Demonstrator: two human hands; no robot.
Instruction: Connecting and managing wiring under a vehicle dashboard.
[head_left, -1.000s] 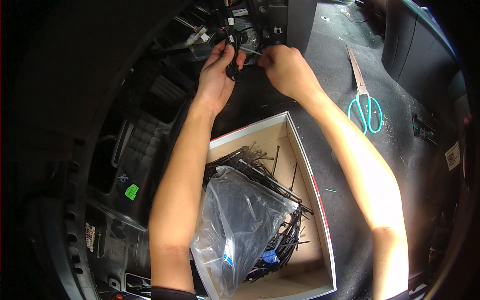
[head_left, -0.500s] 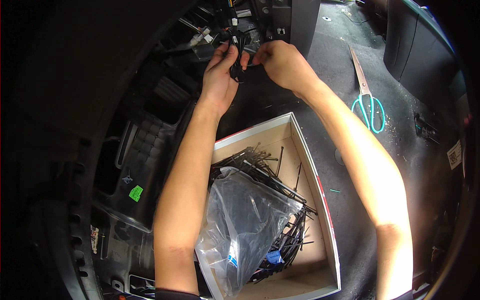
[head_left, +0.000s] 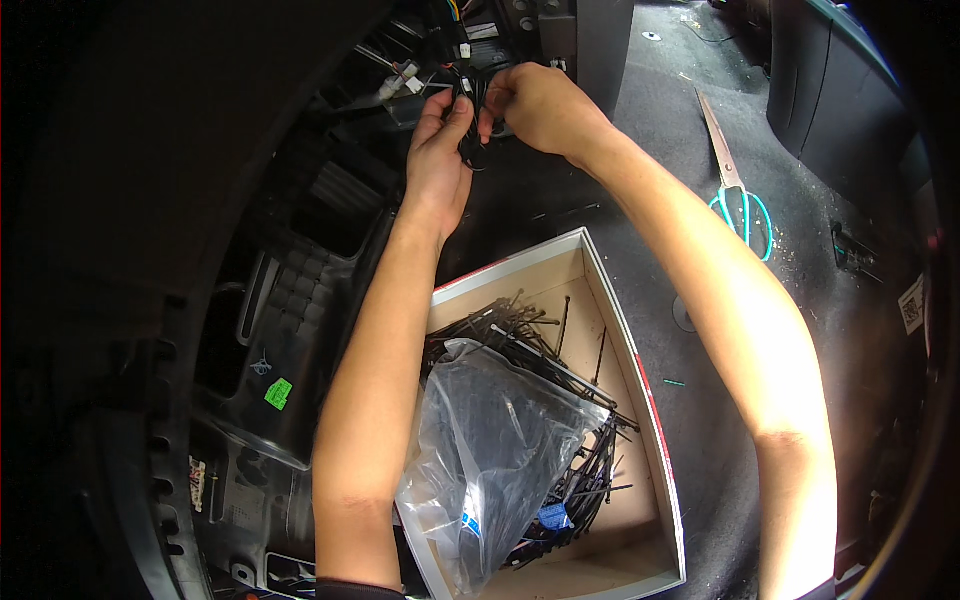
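A folded bundle of black cable (head_left: pixel 473 150) hangs at the top of the view, with my left hand (head_left: pixel 440 160) closed around it and the thumb pressed along its front. Close against the bundle's right side, my right hand (head_left: pixel 550 108) has its fingers curled into a pinch. Whatever those fingertips grip is too dark and small to make out. Above the bundle, coloured wires and a small white connector (head_left: pixel 465 50) continue upward.
Below my hands stands an open cardboard box (head_left: pixel 640 370) with loose black cable ties (head_left: pixel 520 325) and a clear plastic bag (head_left: pixel 490 420). Green-handled scissors (head_left: pixel 733 185) lie on the dark carpet to the right. Black plastic trim (head_left: pixel 300 290) borders the left, with white connectors (head_left: pixel 400 80) above.
My right hand has moved left and slightly up, from beside the cable bundle to right against it. My left hand keeps its hold on the bundle.
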